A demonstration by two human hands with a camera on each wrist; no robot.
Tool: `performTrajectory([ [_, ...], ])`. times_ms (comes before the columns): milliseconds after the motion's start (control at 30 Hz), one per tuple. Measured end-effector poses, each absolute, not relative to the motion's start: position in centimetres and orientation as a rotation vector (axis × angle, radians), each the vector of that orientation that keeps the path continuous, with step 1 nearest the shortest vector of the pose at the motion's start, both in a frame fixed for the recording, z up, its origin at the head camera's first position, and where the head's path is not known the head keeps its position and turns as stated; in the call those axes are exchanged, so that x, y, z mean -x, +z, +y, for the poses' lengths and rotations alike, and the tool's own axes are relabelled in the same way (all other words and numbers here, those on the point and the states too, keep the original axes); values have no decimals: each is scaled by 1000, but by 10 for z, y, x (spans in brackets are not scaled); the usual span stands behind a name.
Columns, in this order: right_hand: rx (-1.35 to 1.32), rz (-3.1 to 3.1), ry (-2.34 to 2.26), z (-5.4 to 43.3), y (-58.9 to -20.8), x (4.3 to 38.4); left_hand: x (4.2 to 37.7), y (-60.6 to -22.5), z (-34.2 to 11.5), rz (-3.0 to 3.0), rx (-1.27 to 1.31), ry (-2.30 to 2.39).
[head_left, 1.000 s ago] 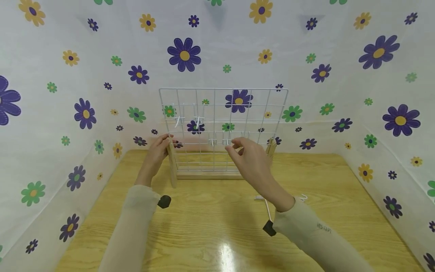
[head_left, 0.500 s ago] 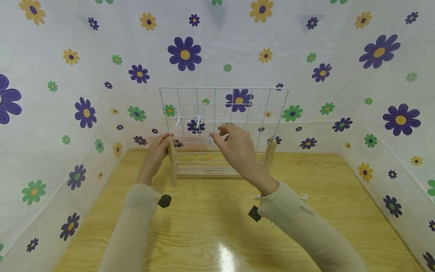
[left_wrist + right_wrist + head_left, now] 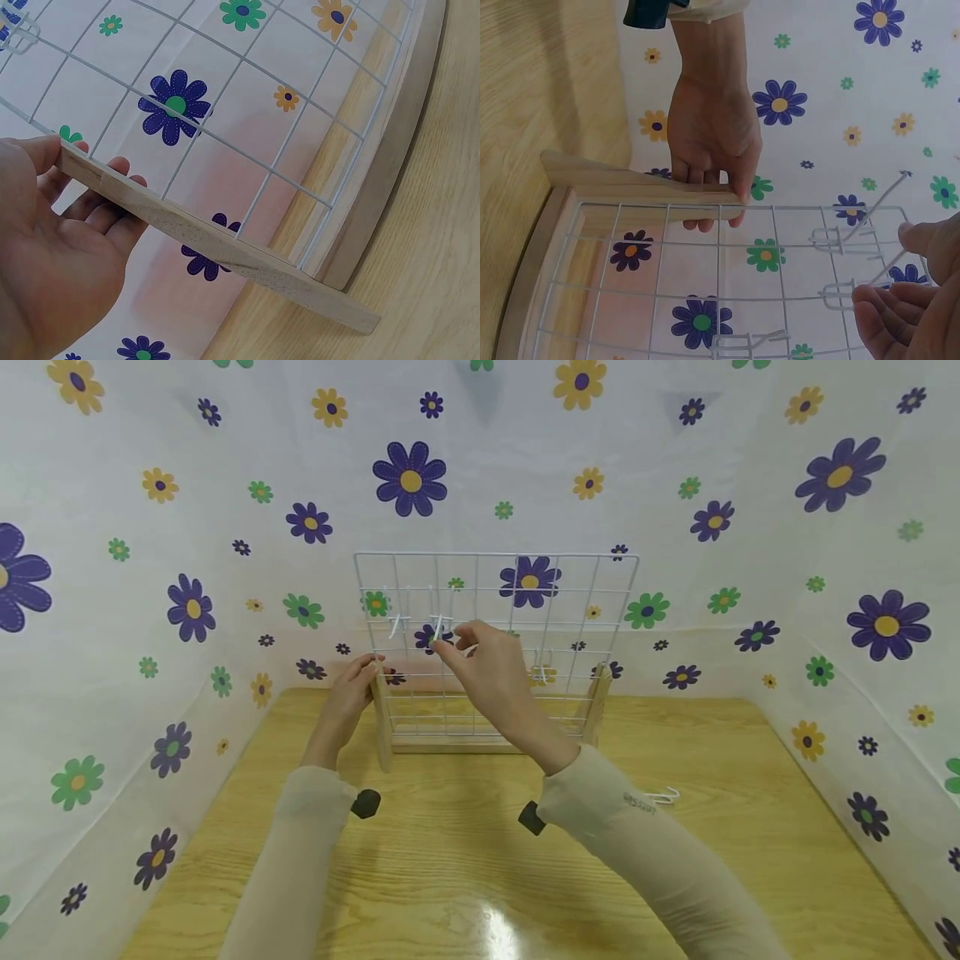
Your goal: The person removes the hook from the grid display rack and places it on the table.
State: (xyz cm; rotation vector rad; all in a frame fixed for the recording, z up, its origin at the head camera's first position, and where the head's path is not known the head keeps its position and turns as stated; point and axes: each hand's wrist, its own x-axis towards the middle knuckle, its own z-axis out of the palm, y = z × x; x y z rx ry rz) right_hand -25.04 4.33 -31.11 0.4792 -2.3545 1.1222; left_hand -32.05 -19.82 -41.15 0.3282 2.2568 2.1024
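Note:
A white wire grid (image 3: 495,555) stands upright in a wooden base. My left hand (image 3: 345,693) grips the top of its left wooden post (image 3: 381,718); the left wrist view shows thumb and fingers on either side of that post (image 3: 217,244). White double-wire hooks hang on the grid: one hook (image 3: 396,625) at upper left, another hook (image 3: 439,625) beside it, and a lower hook (image 3: 542,670) right of centre. My right hand (image 3: 491,672) is at the second upper hook (image 3: 840,294), thumb and bent fingers apart around its prong. Whether they touch it is unclear.
A loose white hook (image 3: 663,795) lies on the wooden table (image 3: 420,877), right of my right forearm. Flower-printed white cloth (image 3: 300,443) closes in the back and both sides. Dark wrist cameras (image 3: 366,804) project from both sleeves.
My right hand has moved left and slightly up across the grid, from the lower hooks to the second upper hook. My left hand has stayed on the post.

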Motion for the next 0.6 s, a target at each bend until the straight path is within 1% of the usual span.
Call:
performTrajectory([
  [267, -534, -2257, 1149, 33, -313, 252, 322, -413, -196, 2247, -336, 2107],
  [600, -626, -2056, 1162, 37, -309, 255, 322, -414, -197, 2245, -340, 2122],
])
